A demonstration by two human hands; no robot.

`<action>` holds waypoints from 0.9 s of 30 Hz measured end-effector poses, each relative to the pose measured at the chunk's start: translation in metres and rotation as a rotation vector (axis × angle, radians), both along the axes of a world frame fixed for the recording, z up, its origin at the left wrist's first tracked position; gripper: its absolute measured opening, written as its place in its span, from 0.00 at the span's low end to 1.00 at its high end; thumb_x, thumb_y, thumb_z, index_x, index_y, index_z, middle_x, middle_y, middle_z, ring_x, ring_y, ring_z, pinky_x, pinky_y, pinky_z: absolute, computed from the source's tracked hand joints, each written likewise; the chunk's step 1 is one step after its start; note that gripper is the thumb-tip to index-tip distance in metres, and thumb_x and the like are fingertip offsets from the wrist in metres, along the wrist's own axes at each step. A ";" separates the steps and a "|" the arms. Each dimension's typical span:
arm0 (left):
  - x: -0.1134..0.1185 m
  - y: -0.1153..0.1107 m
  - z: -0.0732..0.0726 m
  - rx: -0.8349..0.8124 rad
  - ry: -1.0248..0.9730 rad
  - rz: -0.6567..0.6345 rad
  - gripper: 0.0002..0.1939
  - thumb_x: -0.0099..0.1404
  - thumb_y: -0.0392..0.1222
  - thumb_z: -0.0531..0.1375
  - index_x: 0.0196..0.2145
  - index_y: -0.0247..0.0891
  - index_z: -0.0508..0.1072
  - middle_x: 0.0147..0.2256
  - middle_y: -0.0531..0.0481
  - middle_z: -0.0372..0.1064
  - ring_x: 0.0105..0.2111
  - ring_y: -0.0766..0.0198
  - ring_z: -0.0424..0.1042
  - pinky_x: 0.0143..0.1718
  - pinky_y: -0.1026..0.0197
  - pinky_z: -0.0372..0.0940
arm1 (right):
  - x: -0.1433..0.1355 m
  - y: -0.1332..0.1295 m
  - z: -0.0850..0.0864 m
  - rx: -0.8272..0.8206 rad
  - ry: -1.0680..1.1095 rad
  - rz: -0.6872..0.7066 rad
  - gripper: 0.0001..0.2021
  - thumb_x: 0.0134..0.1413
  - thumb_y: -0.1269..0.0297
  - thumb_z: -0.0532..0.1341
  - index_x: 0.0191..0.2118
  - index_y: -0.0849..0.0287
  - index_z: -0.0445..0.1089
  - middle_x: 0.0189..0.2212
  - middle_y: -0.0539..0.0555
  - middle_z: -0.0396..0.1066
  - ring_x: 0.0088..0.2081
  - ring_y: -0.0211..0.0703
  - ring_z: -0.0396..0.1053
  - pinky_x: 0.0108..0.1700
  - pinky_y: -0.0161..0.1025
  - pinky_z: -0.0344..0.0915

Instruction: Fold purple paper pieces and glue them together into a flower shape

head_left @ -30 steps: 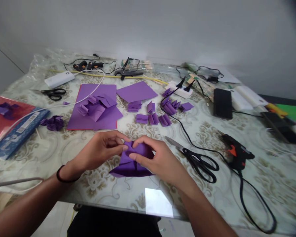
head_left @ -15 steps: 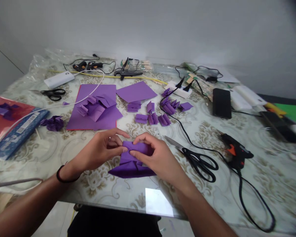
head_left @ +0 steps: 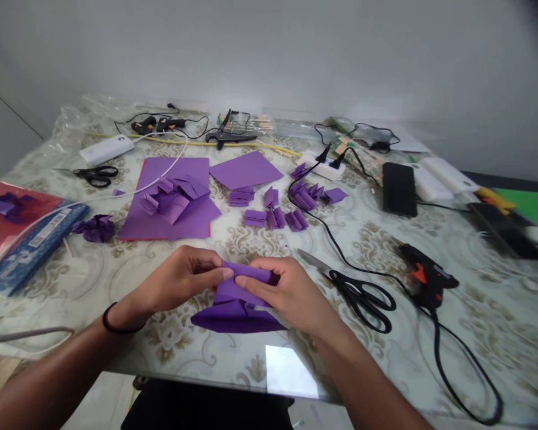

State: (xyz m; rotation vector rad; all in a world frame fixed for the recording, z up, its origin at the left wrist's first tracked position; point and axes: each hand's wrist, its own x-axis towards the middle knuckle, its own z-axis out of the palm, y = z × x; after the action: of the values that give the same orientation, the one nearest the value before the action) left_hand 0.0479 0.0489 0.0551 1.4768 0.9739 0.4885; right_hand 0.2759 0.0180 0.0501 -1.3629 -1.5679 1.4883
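Observation:
A folded piece of purple paper [head_left: 240,316] is held between my two hands close to the table's front edge; its lower flap spreads out toward me. My left hand [head_left: 186,278] pinches the upper left part between thumb and fingers. On the upper right, my right hand [head_left: 282,289] grips it, thumb in front and fingers behind. Beyond my hands lie several small pleated purple paper pieces [head_left: 254,218]. To their left, a larger folded purple piece [head_left: 173,200] rests on purple sheets [head_left: 137,224].
Black-handled scissors [head_left: 356,295] and a corded glue gun [head_left: 428,275] lie to my right. A second pair of scissors [head_left: 96,174], crumpled purple paper [head_left: 94,228] and a blue-and-red packet [head_left: 31,245] are on the left. Behind stand a power strip [head_left: 325,167] and a phone [head_left: 399,190].
My left fingers have closed down onto the paper's top edge, where the index finger was raised before. The lower flap now shows wider and flatter toward me.

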 end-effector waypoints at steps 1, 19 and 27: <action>0.000 0.000 0.001 0.024 0.004 -0.004 0.21 0.71 0.52 0.64 0.26 0.35 0.74 0.23 0.55 0.63 0.24 0.70 0.58 0.26 0.65 0.54 | 0.000 0.000 0.000 0.003 0.008 0.002 0.19 0.60 0.52 0.68 0.24 0.56 0.65 0.22 0.45 0.58 0.25 0.36 0.55 0.27 0.36 0.50; -0.003 0.003 -0.003 -0.029 -0.092 0.208 0.15 0.62 0.48 0.72 0.29 0.35 0.74 0.24 0.56 0.68 0.23 0.71 0.63 0.25 0.69 0.56 | 0.011 0.010 -0.002 -0.062 0.155 -0.106 0.20 0.52 0.51 0.75 0.47 0.56 0.77 0.37 0.50 0.78 0.36 0.43 0.73 0.37 0.37 0.67; 0.002 0.002 -0.007 -0.095 -0.045 0.122 0.14 0.58 0.46 0.74 0.34 0.35 0.78 0.27 0.55 0.73 0.25 0.68 0.69 0.26 0.67 0.62 | 0.007 0.010 -0.009 -0.021 0.030 -0.076 0.17 0.52 0.51 0.75 0.33 0.57 0.72 0.27 0.45 0.67 0.29 0.37 0.63 0.32 0.35 0.58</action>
State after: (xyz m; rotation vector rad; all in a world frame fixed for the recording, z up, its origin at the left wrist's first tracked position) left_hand 0.0498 0.0508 0.0481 1.3219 1.0411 0.5540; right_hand 0.2832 0.0275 0.0411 -1.3899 -1.4702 1.4764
